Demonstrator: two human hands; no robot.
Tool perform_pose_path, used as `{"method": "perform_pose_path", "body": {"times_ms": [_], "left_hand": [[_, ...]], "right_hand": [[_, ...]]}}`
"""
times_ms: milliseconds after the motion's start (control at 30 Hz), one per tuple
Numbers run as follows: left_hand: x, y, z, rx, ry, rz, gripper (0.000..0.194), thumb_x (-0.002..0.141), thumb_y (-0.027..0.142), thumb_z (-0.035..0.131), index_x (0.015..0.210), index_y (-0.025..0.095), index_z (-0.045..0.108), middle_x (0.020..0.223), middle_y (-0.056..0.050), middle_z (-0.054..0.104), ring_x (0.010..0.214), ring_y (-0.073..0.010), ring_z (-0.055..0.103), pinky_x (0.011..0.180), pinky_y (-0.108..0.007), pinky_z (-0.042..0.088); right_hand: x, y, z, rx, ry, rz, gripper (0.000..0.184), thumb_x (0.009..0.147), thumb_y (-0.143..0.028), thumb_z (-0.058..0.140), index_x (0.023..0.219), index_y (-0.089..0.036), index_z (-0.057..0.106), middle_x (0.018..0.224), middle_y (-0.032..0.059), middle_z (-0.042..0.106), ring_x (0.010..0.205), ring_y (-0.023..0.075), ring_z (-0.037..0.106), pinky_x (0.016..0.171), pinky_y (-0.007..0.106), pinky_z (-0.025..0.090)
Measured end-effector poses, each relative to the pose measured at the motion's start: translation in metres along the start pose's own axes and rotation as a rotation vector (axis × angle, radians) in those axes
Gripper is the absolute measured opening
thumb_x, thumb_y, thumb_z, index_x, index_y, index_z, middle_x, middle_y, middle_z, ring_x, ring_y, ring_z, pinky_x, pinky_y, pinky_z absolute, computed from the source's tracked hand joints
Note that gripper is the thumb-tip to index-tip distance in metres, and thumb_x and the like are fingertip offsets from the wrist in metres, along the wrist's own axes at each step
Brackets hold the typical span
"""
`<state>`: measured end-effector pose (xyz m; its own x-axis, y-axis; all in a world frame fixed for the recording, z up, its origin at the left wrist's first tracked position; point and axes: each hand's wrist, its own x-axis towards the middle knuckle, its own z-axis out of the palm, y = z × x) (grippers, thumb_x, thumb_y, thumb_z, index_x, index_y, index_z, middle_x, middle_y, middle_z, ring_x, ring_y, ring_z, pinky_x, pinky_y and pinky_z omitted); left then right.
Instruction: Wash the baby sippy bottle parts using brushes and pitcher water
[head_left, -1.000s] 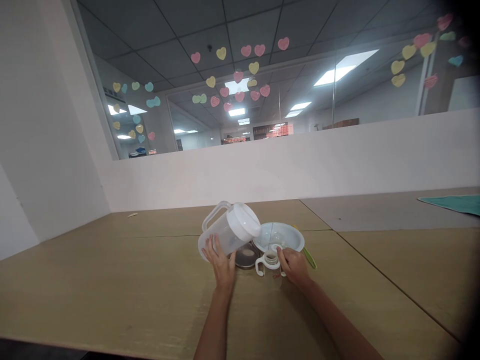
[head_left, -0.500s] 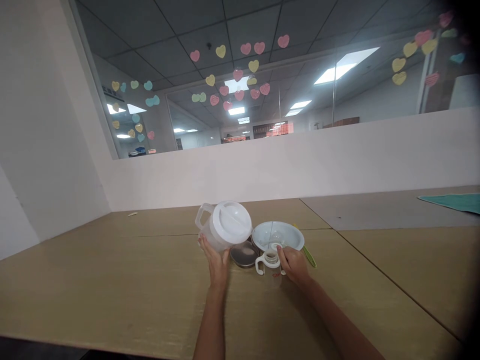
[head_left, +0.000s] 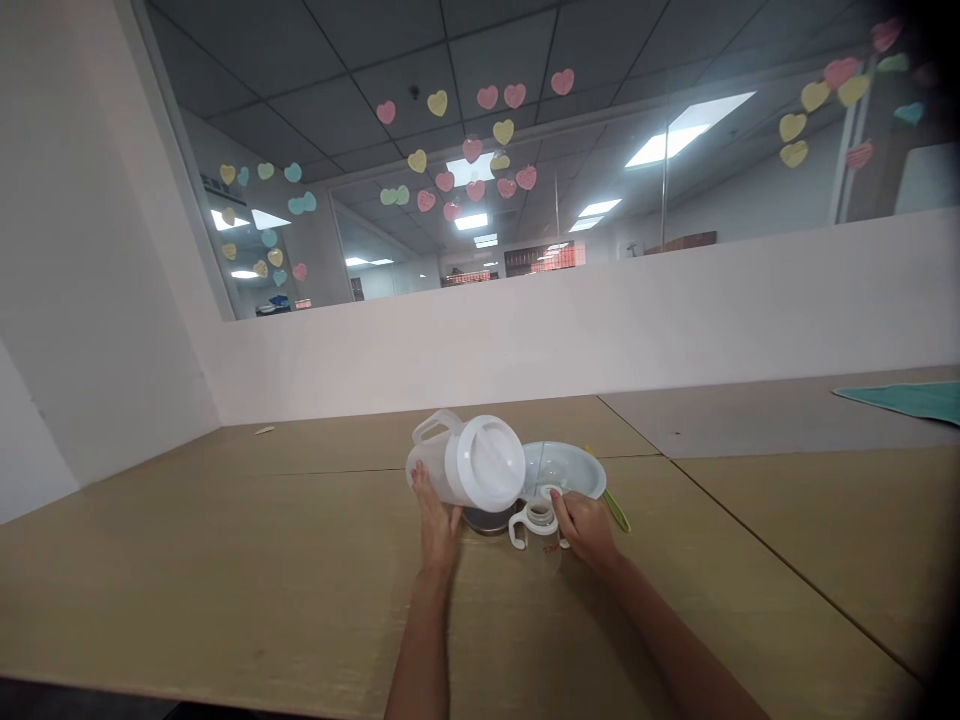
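My left hand is wrapped round a white translucent pitcher with a lid, tilted far over to the right. Its handle points up and left, away from my fingers. The pitcher's lid side hangs just above and left of a clear baby bottle with white handles, which stands upright with its mouth uncovered. At the bottle's right side my right hand is closed, apparently on the right handle, which my fingers mostly cover. Whether liquid flows is too small to tell.
Behind the bottle is a white bowl with clear and white pieces in it. A dark round dish lies partly under the pitcher. A green handle sticks out beside the bowl. A teal cloth lies far right, before the wall.
The pitcher has tipped further over and moved right, now covering more of the dark dish and the bowl's left edge. My right hand and the bottle have stayed nearly in place.
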<state>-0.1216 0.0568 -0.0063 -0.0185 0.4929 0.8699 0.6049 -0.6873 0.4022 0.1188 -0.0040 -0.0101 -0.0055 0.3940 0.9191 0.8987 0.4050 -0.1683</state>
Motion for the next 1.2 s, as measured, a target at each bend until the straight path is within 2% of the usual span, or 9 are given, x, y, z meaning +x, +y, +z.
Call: {"method": "perform_pose_path", "body": {"times_ms": [100, 367, 600, 1000, 1200], "left_hand": [[0.0, 0.001, -0.002, 0.028, -0.065, 0.066, 0.08, 0.085, 0.028, 0.05, 0.144, 0.02, -0.003, 0.152, -0.016, 0.006, 0.14, -0.0275, 0.003, 0.111, -0.053, 0.015], [0.001, 0.009, -0.005, 0.103, -0.082, 0.087, 0.074, 0.088, 0.028, 0.044, 0.144, 0.02, -0.004, 0.151, -0.017, 0.007, 0.14, -0.0275, 0.003, 0.111, -0.054, 0.017], [0.001, 0.01, -0.005, 0.086, -0.051, 0.097, 0.069, 0.088, 0.032, 0.044, 0.144, 0.018, 0.004, 0.149, -0.018, 0.016, 0.139, -0.0273, 0.01, 0.111, -0.053, 0.018], [0.002, 0.014, -0.011, 0.128, -0.025, 0.144, 0.067, 0.089, 0.03, 0.044, 0.144, 0.02, 0.006, 0.148, -0.016, 0.02, 0.139, -0.0266, 0.014, 0.11, -0.052, 0.022], [0.003, 0.015, -0.01, 0.125, -0.003, 0.088, 0.071, 0.086, 0.031, 0.049, 0.144, 0.02, 0.008, 0.148, -0.015, 0.022, 0.138, -0.0275, 0.017, 0.111, -0.051, 0.022]], "right_hand": [[0.001, -0.001, 0.0, -0.006, 0.001, 0.0, 0.053, 0.095, -0.028, 0.033, 0.047, -0.017, 0.052, 0.044, 0.0013, 0.051, 0.042, 0.0083, 0.044, 0.05, 0.027, 0.023], [0.0, -0.001, 0.0, -0.008, -0.005, 0.006, 0.053, 0.095, -0.028, 0.033, 0.047, -0.016, 0.051, 0.044, 0.0015, 0.05, 0.042, 0.0086, 0.045, 0.051, 0.027, 0.023], [-0.001, 0.0, -0.001, 0.005, -0.03, 0.016, 0.053, 0.095, -0.029, 0.032, 0.047, -0.016, 0.051, 0.045, 0.0014, 0.051, 0.043, 0.0087, 0.045, 0.051, 0.026, 0.023], [-0.001, 0.001, -0.001, 0.006, -0.041, 0.024, 0.053, 0.095, -0.03, 0.033, 0.048, -0.016, 0.052, 0.046, 0.0023, 0.053, 0.044, 0.0091, 0.048, 0.051, 0.025, 0.025], [-0.001, 0.001, -0.001, 0.01, -0.038, 0.021, 0.052, 0.095, -0.029, 0.033, 0.049, -0.016, 0.052, 0.046, 0.0022, 0.053, 0.044, 0.009, 0.048, 0.051, 0.026, 0.025]]}}
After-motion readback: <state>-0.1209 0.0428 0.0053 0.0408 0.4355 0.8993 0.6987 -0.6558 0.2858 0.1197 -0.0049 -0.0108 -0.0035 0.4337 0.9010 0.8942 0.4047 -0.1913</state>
